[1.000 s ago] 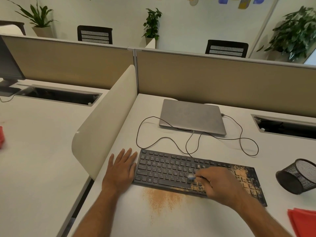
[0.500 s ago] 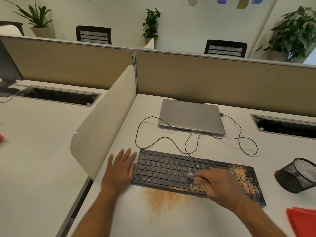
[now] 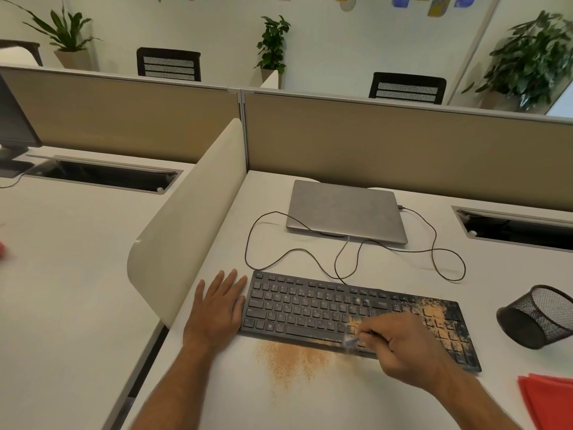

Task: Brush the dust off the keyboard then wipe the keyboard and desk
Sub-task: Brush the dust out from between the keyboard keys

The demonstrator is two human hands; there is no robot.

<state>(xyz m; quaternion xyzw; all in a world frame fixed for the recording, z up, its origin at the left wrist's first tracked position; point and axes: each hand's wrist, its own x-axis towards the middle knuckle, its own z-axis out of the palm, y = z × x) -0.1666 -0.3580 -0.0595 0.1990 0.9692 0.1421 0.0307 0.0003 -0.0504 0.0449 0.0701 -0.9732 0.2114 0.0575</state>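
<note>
Right hand (image 3: 403, 346) pinches a blurred brush (image 3: 352, 340) over the keyboard (image 3: 310, 308); left hand (image 3: 218, 308) spread flat at nine o'clock.

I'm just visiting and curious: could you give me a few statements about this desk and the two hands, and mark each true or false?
1. The left hand lies flat on the desk beside the keyboard. True.
2. The laptop is open. False: its lid is closed.
3. Orange dust lies on the desk in front of the keyboard. True.
4. The mesh cup stands upright. False: it lies tipped on its side.
5. The right hand holds a small brush at the keyboard. True.
6. The keyboard's right end is free of dust. False: dust covers it.
</note>
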